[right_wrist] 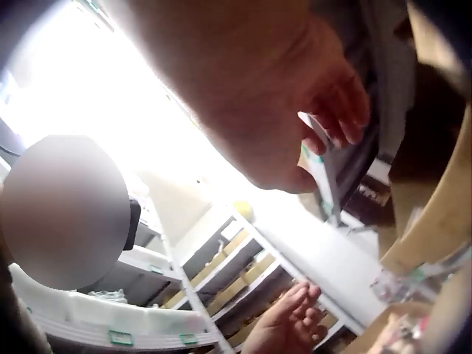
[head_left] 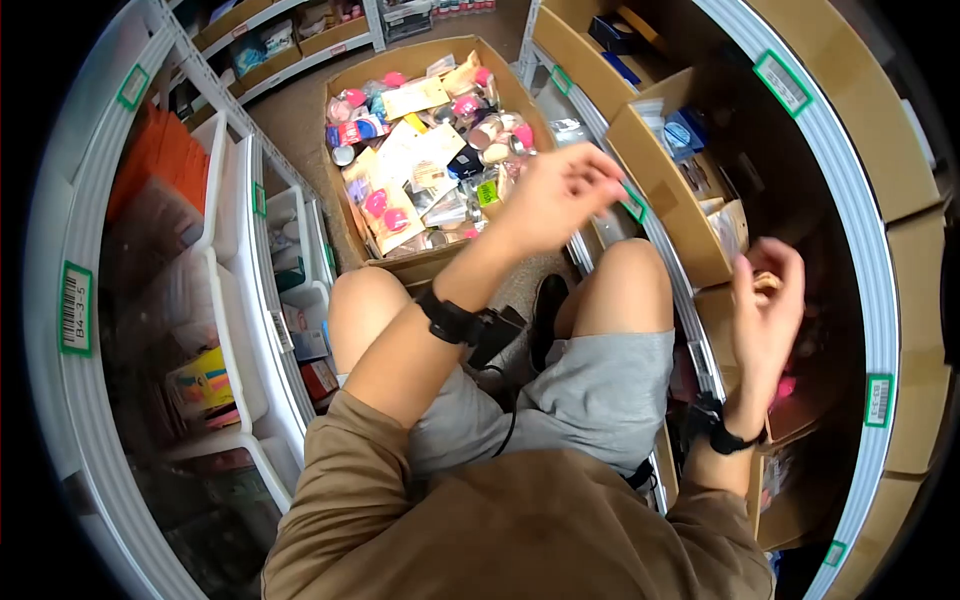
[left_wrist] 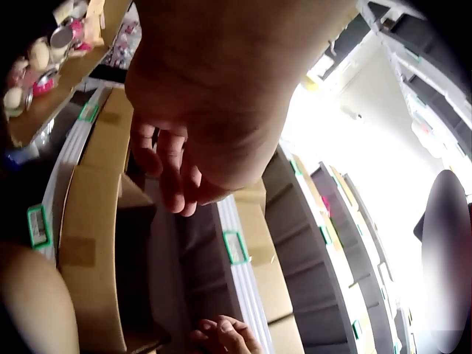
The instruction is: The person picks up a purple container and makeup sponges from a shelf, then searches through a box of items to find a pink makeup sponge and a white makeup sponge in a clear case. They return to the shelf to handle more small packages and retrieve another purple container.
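Note:
In the head view the left hand (head_left: 560, 200) is raised between the large open carton (head_left: 400, 256) and the right-hand shelf, its fingers loosely bent around nothing visible. Close up in the left wrist view, that hand (left_wrist: 203, 118) hangs with bent fingers over an open cardboard box (left_wrist: 88, 236). The right hand (head_left: 768, 310) is held up by the right shelf's boxes, thumb and fingers curved apart; a small tan patch shows between them, and I cannot tell what it is. In the right wrist view the right hand (right_wrist: 265, 110) shows bent fingers and no clear object.
Packaged small goods (head_left: 425, 150) fill the carton on the floor ahead of the knees. Along the left stand shelves with white bins (head_left: 228, 330). Cardboard bins (head_left: 665, 190) line the right shelf, whose metal edge (head_left: 868, 300) curves close past the right arm.

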The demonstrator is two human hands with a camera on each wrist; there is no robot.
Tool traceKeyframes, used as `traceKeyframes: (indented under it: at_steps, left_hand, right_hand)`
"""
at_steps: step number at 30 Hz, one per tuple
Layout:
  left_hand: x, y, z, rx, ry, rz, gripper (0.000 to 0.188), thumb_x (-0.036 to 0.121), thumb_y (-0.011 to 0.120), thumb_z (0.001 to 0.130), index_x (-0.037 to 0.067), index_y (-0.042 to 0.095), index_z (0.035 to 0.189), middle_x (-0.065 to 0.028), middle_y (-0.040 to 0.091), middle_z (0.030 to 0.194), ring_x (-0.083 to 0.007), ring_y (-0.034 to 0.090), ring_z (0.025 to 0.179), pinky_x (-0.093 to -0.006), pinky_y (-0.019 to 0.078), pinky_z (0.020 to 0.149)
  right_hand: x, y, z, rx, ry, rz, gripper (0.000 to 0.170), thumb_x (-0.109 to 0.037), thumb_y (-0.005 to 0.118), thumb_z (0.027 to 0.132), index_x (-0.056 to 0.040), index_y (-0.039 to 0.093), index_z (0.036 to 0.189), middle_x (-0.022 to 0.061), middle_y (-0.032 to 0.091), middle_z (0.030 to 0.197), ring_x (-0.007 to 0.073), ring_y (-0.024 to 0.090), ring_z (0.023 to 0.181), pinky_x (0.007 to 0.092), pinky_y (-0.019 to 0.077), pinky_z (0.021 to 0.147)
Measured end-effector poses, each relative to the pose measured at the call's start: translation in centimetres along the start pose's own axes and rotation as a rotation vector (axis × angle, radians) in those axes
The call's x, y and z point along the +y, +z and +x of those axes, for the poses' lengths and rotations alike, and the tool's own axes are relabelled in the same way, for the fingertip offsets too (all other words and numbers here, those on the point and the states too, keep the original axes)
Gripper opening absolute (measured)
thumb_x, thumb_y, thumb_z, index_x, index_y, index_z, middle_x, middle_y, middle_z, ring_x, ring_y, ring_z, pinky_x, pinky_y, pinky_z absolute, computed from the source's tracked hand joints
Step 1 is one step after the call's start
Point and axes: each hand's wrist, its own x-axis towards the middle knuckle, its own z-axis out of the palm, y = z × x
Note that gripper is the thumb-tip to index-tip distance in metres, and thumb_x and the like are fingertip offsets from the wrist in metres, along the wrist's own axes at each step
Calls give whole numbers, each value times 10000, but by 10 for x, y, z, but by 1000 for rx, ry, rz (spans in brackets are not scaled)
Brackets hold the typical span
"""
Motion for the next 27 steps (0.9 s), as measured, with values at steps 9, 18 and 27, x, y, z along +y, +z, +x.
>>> traceKeyframes:
  at_steps: [9,18,27]
  left_hand:
    - [30,-147,-21,874,-9,4,161,109,637,961,50,618,1110,-57,749,981,-45,596,701,-191,466,620]
    - [36,-183,-38,981,-28,49,136,58,654,925,41,606,1051,-64,748,933,-71,624,695,-198,429,575]
    - [12,-191,-27,831,-35,83,108,100,668,946,60,624,1036,-33,734,948,-62,608,723,-201,447,635]
  right_hand:
    - [-131,211,93,-465,-355,146,403,-248,720,859,-22,601,1171,200,700,1093,351,672,1055,437,526,904]
    - [-120,403,132,-859,-224,-385,804,-365,775,751,-72,479,1438,192,559,1426,347,499,1350,446,440,1088]
    - [-29,458,128,-917,-165,-361,922,-440,806,699,-75,428,1458,236,449,1496,383,374,1430,467,338,1160]
